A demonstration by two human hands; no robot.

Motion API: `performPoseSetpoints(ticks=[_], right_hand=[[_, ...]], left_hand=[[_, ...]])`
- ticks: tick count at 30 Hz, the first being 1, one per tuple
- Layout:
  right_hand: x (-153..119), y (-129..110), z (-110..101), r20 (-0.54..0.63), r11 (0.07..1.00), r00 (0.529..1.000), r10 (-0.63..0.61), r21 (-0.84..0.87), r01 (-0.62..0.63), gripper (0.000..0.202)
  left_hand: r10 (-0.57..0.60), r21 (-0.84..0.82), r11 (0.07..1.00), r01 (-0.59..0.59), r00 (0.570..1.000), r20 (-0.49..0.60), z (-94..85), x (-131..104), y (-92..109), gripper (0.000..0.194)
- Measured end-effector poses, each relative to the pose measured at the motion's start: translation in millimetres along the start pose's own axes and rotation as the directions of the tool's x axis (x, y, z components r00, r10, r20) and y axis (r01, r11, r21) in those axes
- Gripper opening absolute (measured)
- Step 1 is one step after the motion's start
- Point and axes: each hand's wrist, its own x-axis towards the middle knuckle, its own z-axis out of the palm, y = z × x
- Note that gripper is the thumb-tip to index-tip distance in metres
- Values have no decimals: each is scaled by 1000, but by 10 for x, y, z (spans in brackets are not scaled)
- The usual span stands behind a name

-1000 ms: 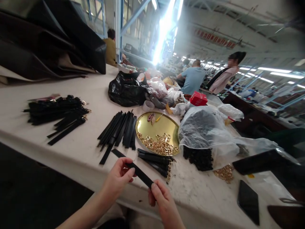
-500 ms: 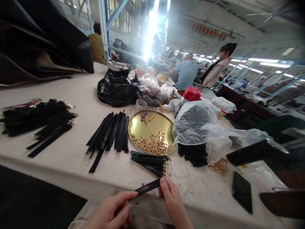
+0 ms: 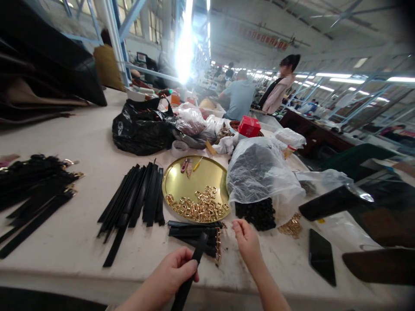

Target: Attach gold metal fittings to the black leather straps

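Note:
My left hand [image 3: 177, 272] is closed round a black strap [image 3: 201, 247], which slants up over the table's front part. My right hand [image 3: 248, 244] is just right of the round golden tray [image 3: 177, 172], fingers pinched together; whether a small piece is between them I cannot make out. Many gold buckles [image 3: 199, 207] lie in the front half of the tray. Between the tray and my left hand lie several black straps with gold buckles [image 3: 194, 233] at their right ends. Loose black straps [image 3: 136, 198] form a pile left of the tray.
A clear plastic bag [image 3: 266, 164] with small black pieces [image 3: 256, 214] stands right of the tray, beside small gold pieces [image 3: 293, 224] and a phone [image 3: 322, 257]. Buckled straps [image 3: 35, 185] lie far left. Behind are a black bag [image 3: 142, 129] and a red box [image 3: 249, 126].
My right hand has let go of the strap and moved up and right toward the plastic bag. The strap, now in my left hand alone, points more upright. The view has shifted right.

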Motion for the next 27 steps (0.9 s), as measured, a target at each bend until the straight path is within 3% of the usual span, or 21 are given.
performPoseSetpoints(ticks=[5, 13, 22, 27], right_hand=[[469, 439, -183, -115, 966, 993, -19, -257, -11, 31], [533, 437, -142, -57, 907, 997, -51, -420, 22, 22], [419, 410, -276, -162, 964, 985, -62, -264, 17, 29], [102, 53, -134, -150, 999, 988, -29, -36, 24, 31]], left_hand=[[-20, -49, 999, 20, 1000, -16, -22, 101, 78, 21], [-71, -85, 994, 70, 998, -1, 33, 173, 131, 27], [-14, -78, 997, 13, 1000, -8, 19, 17, 121, 29], [57, -121, 991, -61, 998, -31, -70, -17, -4, 45]])
